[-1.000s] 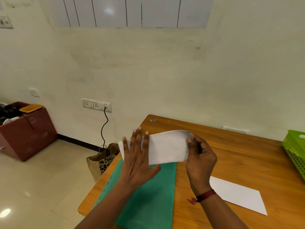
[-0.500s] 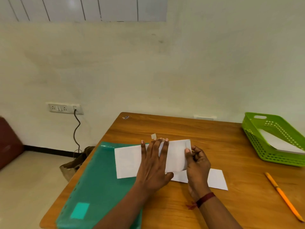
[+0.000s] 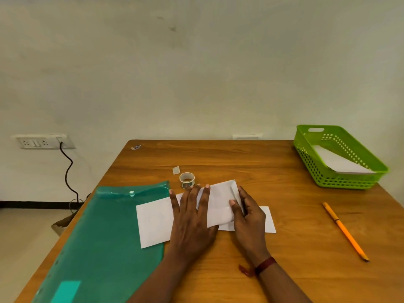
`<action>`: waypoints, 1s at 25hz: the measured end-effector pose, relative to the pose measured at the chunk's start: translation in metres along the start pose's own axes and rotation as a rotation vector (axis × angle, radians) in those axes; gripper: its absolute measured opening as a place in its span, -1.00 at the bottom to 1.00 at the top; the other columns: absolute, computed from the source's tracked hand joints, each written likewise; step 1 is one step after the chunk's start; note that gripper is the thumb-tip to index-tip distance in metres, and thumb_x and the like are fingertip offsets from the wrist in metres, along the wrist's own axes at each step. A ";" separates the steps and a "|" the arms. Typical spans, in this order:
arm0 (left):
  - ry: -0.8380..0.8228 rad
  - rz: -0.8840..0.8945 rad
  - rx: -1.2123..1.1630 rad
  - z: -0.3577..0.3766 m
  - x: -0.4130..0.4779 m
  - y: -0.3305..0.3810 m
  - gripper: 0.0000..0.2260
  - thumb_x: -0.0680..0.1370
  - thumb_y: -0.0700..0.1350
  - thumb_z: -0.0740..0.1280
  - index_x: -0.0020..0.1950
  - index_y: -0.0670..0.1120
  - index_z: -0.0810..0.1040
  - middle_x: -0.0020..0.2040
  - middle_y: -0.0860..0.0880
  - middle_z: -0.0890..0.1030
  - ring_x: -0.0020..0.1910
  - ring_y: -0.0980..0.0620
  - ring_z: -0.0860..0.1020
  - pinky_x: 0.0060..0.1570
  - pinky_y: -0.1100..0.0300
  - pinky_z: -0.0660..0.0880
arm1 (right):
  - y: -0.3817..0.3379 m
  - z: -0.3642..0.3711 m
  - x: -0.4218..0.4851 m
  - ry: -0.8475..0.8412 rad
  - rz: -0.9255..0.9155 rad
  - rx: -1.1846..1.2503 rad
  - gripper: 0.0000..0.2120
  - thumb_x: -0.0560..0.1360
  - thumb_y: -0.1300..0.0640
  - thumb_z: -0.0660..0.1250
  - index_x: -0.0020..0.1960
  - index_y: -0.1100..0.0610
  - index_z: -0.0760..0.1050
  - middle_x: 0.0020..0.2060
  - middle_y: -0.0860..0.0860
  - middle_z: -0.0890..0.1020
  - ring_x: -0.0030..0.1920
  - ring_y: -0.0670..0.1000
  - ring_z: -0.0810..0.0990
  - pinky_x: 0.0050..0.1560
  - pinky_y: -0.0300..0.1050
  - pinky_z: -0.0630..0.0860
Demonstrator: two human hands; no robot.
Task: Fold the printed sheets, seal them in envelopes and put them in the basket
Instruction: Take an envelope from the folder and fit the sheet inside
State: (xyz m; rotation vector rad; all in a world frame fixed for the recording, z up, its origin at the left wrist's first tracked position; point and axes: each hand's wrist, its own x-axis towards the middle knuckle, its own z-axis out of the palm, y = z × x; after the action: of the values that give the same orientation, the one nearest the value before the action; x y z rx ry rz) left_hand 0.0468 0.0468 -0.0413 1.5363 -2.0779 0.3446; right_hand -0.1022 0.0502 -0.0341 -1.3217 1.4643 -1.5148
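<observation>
Pressure from the flat, straight-fingered left hand (image 3: 192, 219) pins the envelope (image 3: 153, 224) toward the table's (image 3: 284, 270) left edge so the right hand (image 3: 249, 219), pinching its flap end, can crease it

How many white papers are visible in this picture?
3: first paper under the left hand, second paper beneath it by the right hand, third paper in the green basket. More may lie hidden underneath.

green folder (image 3: 98, 237): near end cut off by the bottom edge | white paper (image 3: 267, 219) — mostly hidden under the right hand (image 3: 249, 224) | far-corner scrap (image 3: 135, 147) — too small to identify
</observation>
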 end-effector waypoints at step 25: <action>0.083 0.077 -0.004 -0.004 -0.005 -0.001 -0.13 0.33 0.11 0.50 0.52 -0.08 0.17 0.37 -0.20 0.30 0.43 -0.19 0.26 0.46 -0.37 -0.07 | 0.002 -0.052 0.025 -0.465 0.181 0.229 -0.85 0.43 0.41 0.43 -0.21 0.19 0.65 -0.28 0.19 0.68 -0.31 0.09 0.62 -0.38 -0.11 0.55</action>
State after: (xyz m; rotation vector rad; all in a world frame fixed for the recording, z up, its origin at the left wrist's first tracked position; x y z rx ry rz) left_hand 0.0494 0.0519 -0.0410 1.4179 -2.0758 0.4258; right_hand -0.1582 0.0429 -0.0239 -1.2581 1.0491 -1.1236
